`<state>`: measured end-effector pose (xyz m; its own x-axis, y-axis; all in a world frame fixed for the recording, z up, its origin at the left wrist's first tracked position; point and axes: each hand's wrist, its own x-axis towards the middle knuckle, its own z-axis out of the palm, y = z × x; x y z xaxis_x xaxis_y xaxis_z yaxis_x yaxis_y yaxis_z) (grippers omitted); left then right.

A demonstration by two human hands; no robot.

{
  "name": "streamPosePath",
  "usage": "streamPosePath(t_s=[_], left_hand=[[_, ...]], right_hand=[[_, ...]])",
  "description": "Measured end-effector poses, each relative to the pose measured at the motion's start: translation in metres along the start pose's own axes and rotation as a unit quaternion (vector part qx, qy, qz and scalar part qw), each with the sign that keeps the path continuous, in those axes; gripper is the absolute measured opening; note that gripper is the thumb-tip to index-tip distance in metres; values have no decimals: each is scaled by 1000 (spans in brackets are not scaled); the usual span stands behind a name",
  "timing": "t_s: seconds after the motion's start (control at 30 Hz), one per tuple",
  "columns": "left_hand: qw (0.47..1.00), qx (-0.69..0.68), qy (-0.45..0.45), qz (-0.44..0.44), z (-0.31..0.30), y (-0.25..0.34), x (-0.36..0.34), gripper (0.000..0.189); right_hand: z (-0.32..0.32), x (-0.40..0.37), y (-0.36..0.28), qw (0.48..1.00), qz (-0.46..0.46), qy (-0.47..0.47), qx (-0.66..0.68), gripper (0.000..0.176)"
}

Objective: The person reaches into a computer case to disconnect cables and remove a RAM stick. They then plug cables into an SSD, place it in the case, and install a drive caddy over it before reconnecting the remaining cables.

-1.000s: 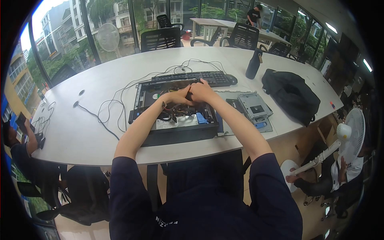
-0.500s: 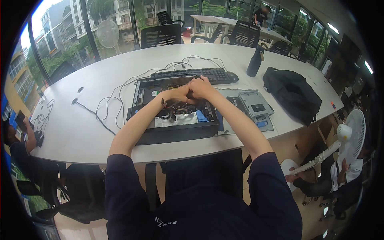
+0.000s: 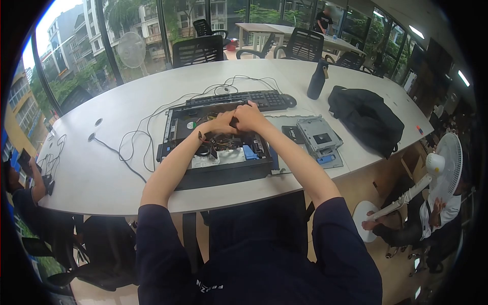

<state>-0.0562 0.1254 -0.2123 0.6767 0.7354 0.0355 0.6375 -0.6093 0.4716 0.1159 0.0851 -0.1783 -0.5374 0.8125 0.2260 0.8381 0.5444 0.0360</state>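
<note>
An open desktop computer case (image 3: 218, 175) lies flat on the table before me, its inner parts facing up. Both hands reach into its far half. My left hand (image 3: 222, 123) bends over the cables, fingers curled down toward a dark part whose kind I cannot make out. Right beside it, my right hand (image 3: 248, 117) is closed, its fingers pressed together near the case's far edge. Whatever the fingertips grip is hidden. Bundled cables (image 3: 231, 140), a silver drive (image 3: 216, 157) and a blue plastic latch (image 3: 249, 152) show nearer to me.
Behind the case lie a keyboard (image 3: 239, 99) and a mouse (image 3: 288, 100). To the right are a metal drive bracket (image 3: 320, 136) on a panel, a black bag (image 3: 366, 117) and a dark bottle (image 3: 316, 81). Loose cables (image 3: 134, 140) run along the left. People sit at both sides.
The view has shifted slightly, so the table sits a little lower and further left. My hands remain together inside the case, with only small finger movement.
</note>
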Motion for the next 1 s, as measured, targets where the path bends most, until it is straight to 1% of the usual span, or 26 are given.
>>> streamPosePath(t_s=[0.07,0.17,0.3,0.37,0.4,0.47,0.5,0.57,0.6,0.67,0.8,0.87,1.0], left_hand=[[1000,-11,-14,-24,-6,14,-9,97],[1000,-10,-4,0,-4,9,-7,93],[1000,-20,-10,-2,-8,16,-11,92],[999,-9,-27,-34,-13,24,-11,93],[999,-9,-28,-34,-10,22,-11,93],[998,-34,4,-51,-8,17,-9,94],[998,-33,5,-50,-7,17,-9,94],[997,-48,24,-49,-6,16,-8,96],[997,-47,25,-49,-5,15,-7,96],[998,-29,34,-38,-4,12,-5,104],[998,-33,23,-42,-9,18,-4,100],[995,-49,22,-78,-11,25,-8,97],[997,-42,13,-66,-10,18,-3,100]], right_hand=[[0,1,-1,1000,12,-16,-1,27],[-8,-3,-5,1000,16,-23,-1,29],[1,0,-3,1000,16,-12,-10,28],[2,0,-3,1000,17,-2,-26,27],[4,0,-2,1000,18,-3,-26,27],[6,1,-1,1000,18,13,-7,27],[4,1,-2,1000,18,13,-7,27],[-1,1,-3,999,25,-16,-21,28],[-1,0,-3,999,25,-15,-22,28],[-2,0,-4,999,26,-22,-20,28],[-3,-2,-4,1000,25,-5,-16,29],[-5,-2,-6,999,30,-21,-17,29],[-3,-2,-7,999,29,4,-24,24]])
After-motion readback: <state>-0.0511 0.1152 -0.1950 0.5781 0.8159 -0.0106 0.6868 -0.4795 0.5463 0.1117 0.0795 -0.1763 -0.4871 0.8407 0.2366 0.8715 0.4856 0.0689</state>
